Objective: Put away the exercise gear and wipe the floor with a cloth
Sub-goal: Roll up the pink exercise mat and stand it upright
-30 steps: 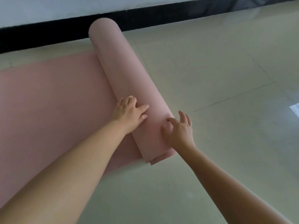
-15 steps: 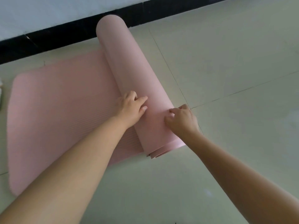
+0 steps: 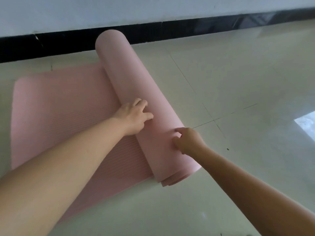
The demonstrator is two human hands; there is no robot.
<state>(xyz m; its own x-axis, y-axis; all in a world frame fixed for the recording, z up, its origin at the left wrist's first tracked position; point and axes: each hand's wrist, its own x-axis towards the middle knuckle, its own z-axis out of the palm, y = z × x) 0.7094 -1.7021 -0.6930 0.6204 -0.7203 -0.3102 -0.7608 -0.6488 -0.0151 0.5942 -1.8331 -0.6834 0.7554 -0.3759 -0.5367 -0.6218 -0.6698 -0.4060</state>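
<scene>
Mat, pink, lies on floor, approx half rolled: thick roll runs diagonally from far end by black baseboard to near end at centre-right, w/ flat ribbed part spread out to the left. Layer edges show at near end of roll, a bit uneven.

Left hand rests on left side of roll around mid-length, palm down, fingers bent lightly over the curve & pressing on it, thumb stretched toward the right. Right hand sits on right side of roll, nearer its near end; fingers curled in against the mat surface, thumb tip touching roll. Can't tell if it pinches the material or only pushes on it. Both forearms reach in from near edge.

Floor is pale glossy tile w/ thin grout lines crossing just right of roll; bright window reflection at far right. White wall above baseboard.
</scene>
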